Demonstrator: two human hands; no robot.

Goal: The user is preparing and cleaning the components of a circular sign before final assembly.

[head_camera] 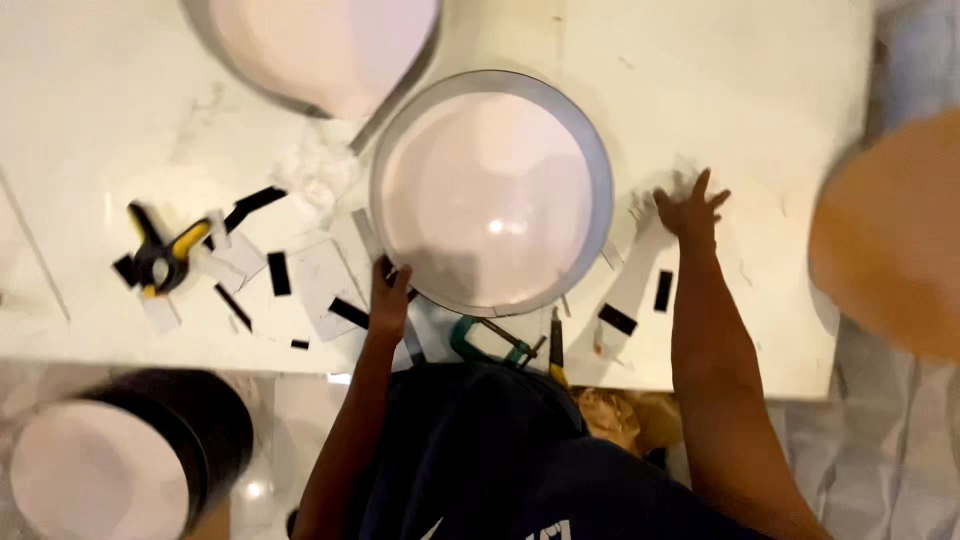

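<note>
Landmark: round white drum [495,195] on the white table [760,90].
- Left of it: yellow-black spring clamp [160,255], loose black and white strips [300,275], unfixed.
- At its near-left rim: left hand [388,298], fingers curled against the metal hoop [600,170].
- Below: green clamp [490,345].
- Right: right hand [690,212], fingers spread, pressing a white strip [630,285]; fitting looks unfinished.

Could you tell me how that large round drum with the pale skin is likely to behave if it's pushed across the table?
The round drum lies flat with its wide face up, so it would probably slide, not roll or tip. Its thin metal-looking rim suggests it's fairly light for its size. The left hand touches its near edge, and the glossy white table looks smooth, so it may slip easily.
</note>
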